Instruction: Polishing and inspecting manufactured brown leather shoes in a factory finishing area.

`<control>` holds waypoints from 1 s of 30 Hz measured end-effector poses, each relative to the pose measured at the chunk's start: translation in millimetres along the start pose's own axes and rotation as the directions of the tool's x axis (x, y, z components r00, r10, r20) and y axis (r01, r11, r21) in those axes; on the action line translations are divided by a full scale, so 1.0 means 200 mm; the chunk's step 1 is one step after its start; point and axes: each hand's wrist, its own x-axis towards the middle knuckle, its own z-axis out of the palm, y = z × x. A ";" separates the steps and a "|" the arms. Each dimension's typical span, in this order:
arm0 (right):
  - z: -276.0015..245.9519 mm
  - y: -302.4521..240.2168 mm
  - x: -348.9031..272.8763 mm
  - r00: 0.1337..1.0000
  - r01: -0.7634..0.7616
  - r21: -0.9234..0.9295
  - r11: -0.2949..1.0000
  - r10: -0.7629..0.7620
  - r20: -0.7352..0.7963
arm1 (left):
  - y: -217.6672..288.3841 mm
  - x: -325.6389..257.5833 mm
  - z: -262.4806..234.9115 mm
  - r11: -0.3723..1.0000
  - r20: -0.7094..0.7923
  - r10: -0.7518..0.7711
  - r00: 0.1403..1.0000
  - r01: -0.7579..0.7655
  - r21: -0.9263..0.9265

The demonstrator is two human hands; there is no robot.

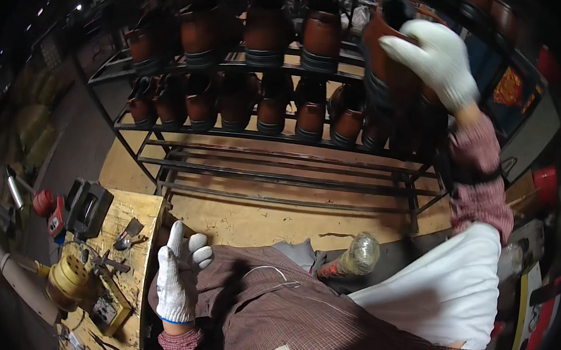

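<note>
Boot in hand: the brown boot [386, 67] looks like smooth leather, rounded at the back, dark opening on top, dark sole edge below. It's at the right end of the rack's upper level; can't tell if its sole touches the shelf.
Rack: the rack [280, 176] is thin dark metal bars, pretty bare-bones. Upper row [323, 35] and lower row [273, 111] are more brown footwear, same glossy look, mostly heels outward.
Bench: scuffed yellowish wooden workbench [147, 207] at lower left, with a chunky black block [89, 208] and a rounded yellow metal piece [71, 280] among small tools.
Fabrics: fine-checked brown apron [268, 314] over the lap, plus a smooth, folded white cloth [445, 276] on the right.
Right hand: the right hand [444, 62] wears a white knit glove, arm stretched up and forward. Thumb along the boot's side, fingers by the opening, so it's clamped on the boot.
Left hand: the left hand [181, 276], gloved too, sits low by the bench edge, one finger up, others loosely bent, digits apart, nothing held.
</note>
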 end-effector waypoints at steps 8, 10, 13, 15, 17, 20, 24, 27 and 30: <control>0.26 0.49 -0.04 0.937 -0.228 -0.157 0.961 0.173 -0.302 | 0.03 -0.07 -0.04 0.997 -0.232 0.079 0.969 -0.074 0.030; 0.21 0.49 -0.16 0.918 -0.337 -0.250 0.908 0.376 0.129 | 0.02 -0.08 -0.08 0.997 -0.235 0.081 0.969 -0.080 0.012; 0.23 0.40 -0.27 0.998 -0.065 -0.219 0.973 0.060 -0.030 | -0.02 -0.09 -0.09 0.999 -0.215 0.045 0.976 -0.051 -0.021; 0.19 0.02 -0.27 0.982 0.164 -0.271 0.949 -0.184 -0.049 | -0.07 -0.08 -0.14 0.995 -0.121 0.029 0.992 -0.041 -0.093; 0.19 -0.34 -0.23 0.942 0.310 -0.071 0.948 -0.316 -0.110 | -0.08 -0.11 -0.13 0.995 -0.142 0.000 0.990 -0.014 -0.103; 0.12 -0.77 -0.16 0.951 0.309 0.422 0.852 -0.283 -0.124 | -0.11 -0.19 -0.17 0.984 -0.225 0.003 0.974 -0.042 -0.171; 0.33 -1.15 -0.01 0.747 0.214 0.953 0.216 -0.664 -0.017 | -0.19 -0.34 -0.26 0.978 -0.301 0.087 0.950 -0.139 -0.157; 0.37 -1.60 -0.10 0.503 0.484 0.865 -0.134 -0.766 -0.401 | -0.31 -0.41 -0.32 0.875 -0.558 0.198 0.806 -0.402 -0.269; 0.40 -1.96 -0.21 0.039 0.605 0.645 -0.466 -0.792 -0.609 | -0.29 -0.52 -0.43 0.590 -0.732 0.084 0.676 -0.626 -0.510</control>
